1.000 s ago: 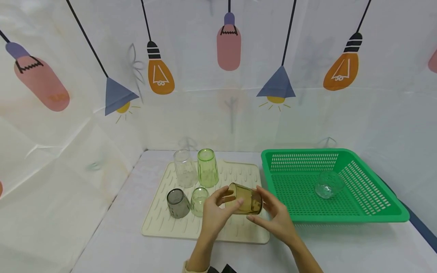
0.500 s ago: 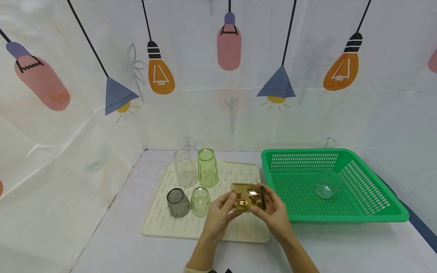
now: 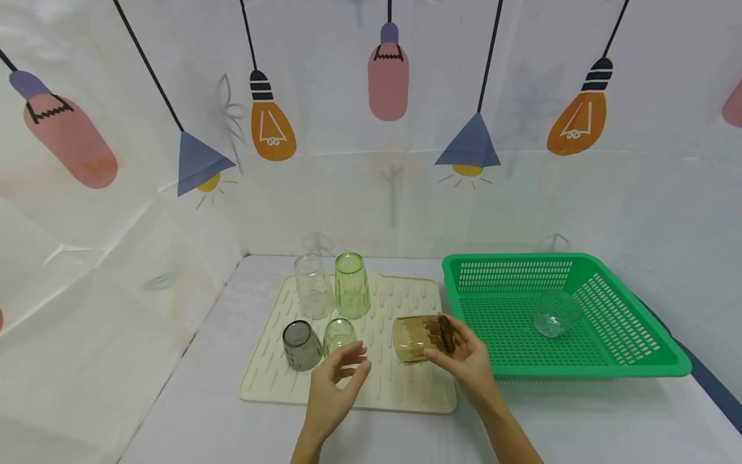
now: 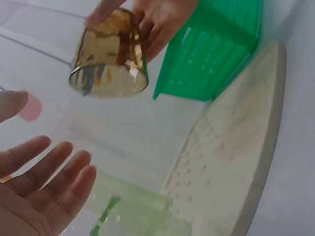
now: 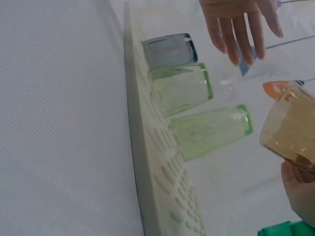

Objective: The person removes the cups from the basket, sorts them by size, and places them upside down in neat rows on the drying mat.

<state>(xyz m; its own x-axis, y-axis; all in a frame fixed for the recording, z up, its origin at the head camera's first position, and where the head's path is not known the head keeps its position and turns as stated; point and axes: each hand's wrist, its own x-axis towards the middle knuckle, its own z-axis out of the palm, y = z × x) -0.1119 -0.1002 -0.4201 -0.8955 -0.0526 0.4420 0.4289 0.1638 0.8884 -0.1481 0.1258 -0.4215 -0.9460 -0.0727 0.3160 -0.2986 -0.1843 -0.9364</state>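
Observation:
My right hand (image 3: 471, 364) grips an amber drinking glass (image 3: 414, 338) by its base end, in the air over the drying mat (image 3: 406, 390). The glass lies on its side, its mouth toward the left. Apart from it, my left hand (image 3: 333, 390) holds nothing, fingers loosely bent, in front of the short green glass (image 3: 339, 332). In the left wrist view the amber glass (image 4: 108, 59) shows its mouth facing that camera. A smoky grey glass (image 3: 302, 346), a tall green glass (image 3: 351, 287) and a tall clear glass (image 3: 313, 287) stand base up on the mat.
At the right, a green plastic basket (image 3: 568, 372) holds a clear glass (image 3: 555, 314). Its left side stands close to the mat's right edge. A white cloth (image 3: 191, 412) covers the table, and a printed curtain (image 3: 348, 200) hangs behind it.
Both hands held the amber glass earlier, and it turned between them. My left hand has let go and moved left; my right hand keeps its hold on the base end.

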